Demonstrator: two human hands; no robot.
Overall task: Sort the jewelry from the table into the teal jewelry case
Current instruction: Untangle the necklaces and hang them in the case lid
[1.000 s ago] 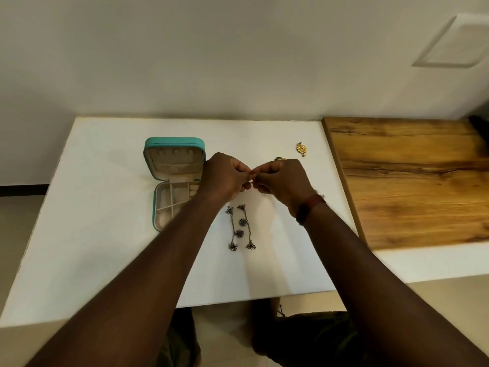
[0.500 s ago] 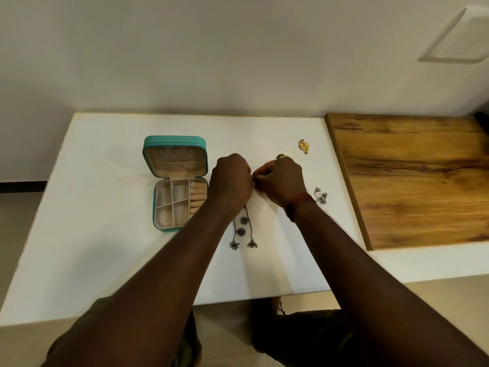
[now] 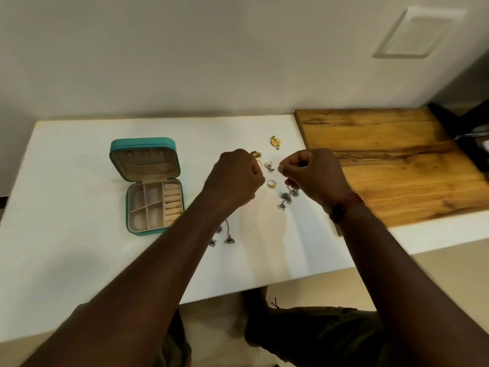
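The teal jewelry case (image 3: 144, 145) lies open at the table's left, its beige compartments and ring rolls showing. My left hand (image 3: 235, 178) and right hand (image 3: 312, 176) hover as closed fists just right of it, a small gap between them. I cannot see anything held in either. On the table between them lie a triangular earring (image 3: 269, 165) and a gold ring (image 3: 271, 183). A gold piece (image 3: 256, 154) peeks out behind my left hand. A gold pendant (image 3: 275, 142) lies farther back. A silver floral earring (image 3: 287, 198) lies below my right hand. Long silver dangle earrings (image 3: 229, 238) are partly hidden under my left forearm.
The white table (image 3: 79, 234) meets a wall at the back. A wooden board (image 3: 383, 160) covers its right part. A dark object (image 3: 471, 133) pokes in at the far right edge. The table's front edge is near my lap.
My hands were pinched together fingertip to fingertip; now they have drawn apart. The triangular earring and gold ring between them have come into sight. The view has shifted slightly.
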